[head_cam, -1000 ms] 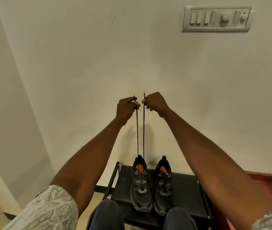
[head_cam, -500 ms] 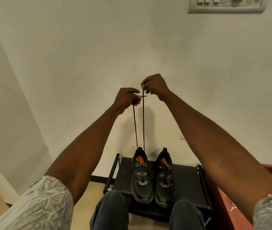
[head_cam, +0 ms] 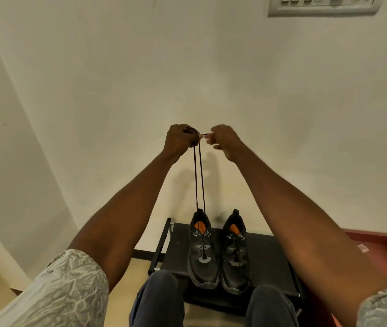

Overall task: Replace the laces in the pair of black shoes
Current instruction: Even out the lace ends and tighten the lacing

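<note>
Two black shoes with orange tongues stand side by side on a black rack (head_cam: pixel 269 253). A black lace (head_cam: pixel 199 180) rises in two taut strands from the top of the left shoe (head_cam: pixel 203 256). My left hand (head_cam: pixel 180 138) grips both strands, raised in front of the wall. A short lace tip sticks out of it toward my right hand (head_cam: pixel 224 141), whose curled fingertips sit at that tip. Motion blur hides whether they pinch it. The right shoe (head_cam: pixel 235 256) is laced, with its laces lying loose.
A cream wall stands close behind the rack, with a switch panel (head_cam: pixel 322 5) high on the right. A red surface (head_cam: pixel 376 253) holding a pink item lies right of the rack. My knees (head_cam: pixel 159 300) are at the rack's front edge.
Each hand held one strand a second ago. The hands came together, and now both strands hang from my left hand. My right hand has dropped level with the left.
</note>
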A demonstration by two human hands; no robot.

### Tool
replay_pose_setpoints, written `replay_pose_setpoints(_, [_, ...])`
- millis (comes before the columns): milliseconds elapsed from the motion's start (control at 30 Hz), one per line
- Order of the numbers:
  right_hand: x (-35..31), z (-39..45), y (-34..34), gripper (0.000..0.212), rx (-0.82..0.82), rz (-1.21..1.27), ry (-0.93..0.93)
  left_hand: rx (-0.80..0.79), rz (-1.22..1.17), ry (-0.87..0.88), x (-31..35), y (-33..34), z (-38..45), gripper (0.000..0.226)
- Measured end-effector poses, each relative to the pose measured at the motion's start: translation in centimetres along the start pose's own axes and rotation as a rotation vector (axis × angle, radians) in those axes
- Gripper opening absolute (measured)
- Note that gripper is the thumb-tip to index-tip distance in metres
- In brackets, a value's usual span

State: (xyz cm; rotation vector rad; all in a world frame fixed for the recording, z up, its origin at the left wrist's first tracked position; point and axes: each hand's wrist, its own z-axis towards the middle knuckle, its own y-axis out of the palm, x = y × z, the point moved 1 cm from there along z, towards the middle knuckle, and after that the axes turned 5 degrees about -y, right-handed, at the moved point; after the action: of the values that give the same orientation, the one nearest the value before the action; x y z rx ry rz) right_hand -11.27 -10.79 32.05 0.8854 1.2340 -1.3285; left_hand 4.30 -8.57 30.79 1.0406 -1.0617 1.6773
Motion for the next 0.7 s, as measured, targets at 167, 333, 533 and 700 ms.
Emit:
replay_pose_setpoints(167, [2.1, -1.2, 1.2, 0.01, -0.222, -0.128, 0.005, 0.022, 0.015, -0.016, -0.3, 0.3, 0.0, 0.013])
replay_pose_setpoints(333, [1.9, -0.7, 1.2, 0.003, -0.078, -0.328, -0.133, 0.156, 0.337, -0.044, -1.1, 0.1, 0.5, 0.014])
replay_pose_setpoints(533, [1.9, -1.4, 0.9, 0.013, -0.03, -0.262, -0.115, -0.221, 0.313, -0.327, 0.5, -0.5, -0.3, 0.016])
replay_pose_setpoints(700, [2.1, -2.0, 0.1, 0.028, -0.175, -0.043, -0.086, -0.295, -0.006, -0.371, 0.2, -1.1, -0.9, 0.019])
